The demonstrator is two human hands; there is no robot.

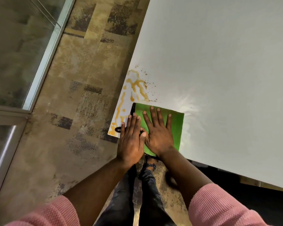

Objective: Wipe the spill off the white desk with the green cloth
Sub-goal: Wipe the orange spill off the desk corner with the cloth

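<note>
At the desk's near-left corner lay the cloth [175, 123], a flat green square spread on the white top just right of the spill [135, 88]. It looked thin, light and limp, the sort that would bunch or skid if pushed from one edge, so the likely way to work it was from above, with palm pressure over its middle rather than a pinch at a corner. A dark strip ran along its left edge; what that was could not be told.

Both hands lay flat and unclenched, gripping nothing. The right hand [158, 132] pressed on the cloth with fingers spread. The left hand [131, 141] lay at the cloth's left edge, fingers together and partly on the bare desk [219, 62], thumb touching the right hand.

The spill, an orange-brown liquid, ran in streaks along the desk's left edge from beyond the cloth's far corner down to the near corner, with dark specks scattered to its right. A small dark ring [118, 129] sat by the left fingertips. Little of the spill seemed wiped yet. The smooth top would probably let the cloth slide easily leftward, though liquid might be pushed over the edge onto the carpet [82, 95].
</note>
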